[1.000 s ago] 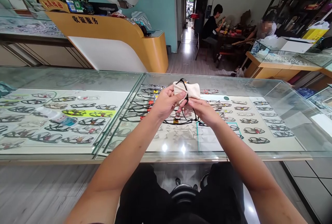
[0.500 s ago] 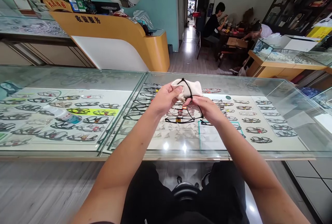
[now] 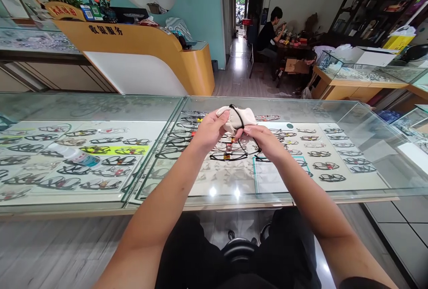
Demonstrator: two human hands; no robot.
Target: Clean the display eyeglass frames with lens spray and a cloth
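Note:
Over the glass display case I hold dark-framed eyeglasses (image 3: 237, 114) and a cream cloth (image 3: 248, 117). My left hand (image 3: 211, 127) is closed on the cloth, its thumb pressing it at the left side of one lens. The cloth bunches around that lens and covers most of it. My right hand (image 3: 262, 138) pinches the frame near its middle, with the other lens hanging below and partly hidden by the fingers. Both hands are close together, a little above the glass top.
Rows of eyeglasses (image 3: 228, 157) lie inside the glass case (image 3: 214, 196) under my hands. A white bottle with a blue label (image 3: 78, 155) is on the left section. Beyond stands a yellow counter (image 3: 133, 35). A person (image 3: 269, 35) sits at a table at the back.
The camera view has shifted slightly, so the surroundings sit lower and further left. The hanging lens has turned more edge-on. Both hands keep their hold on the cloth and eyeglasses.

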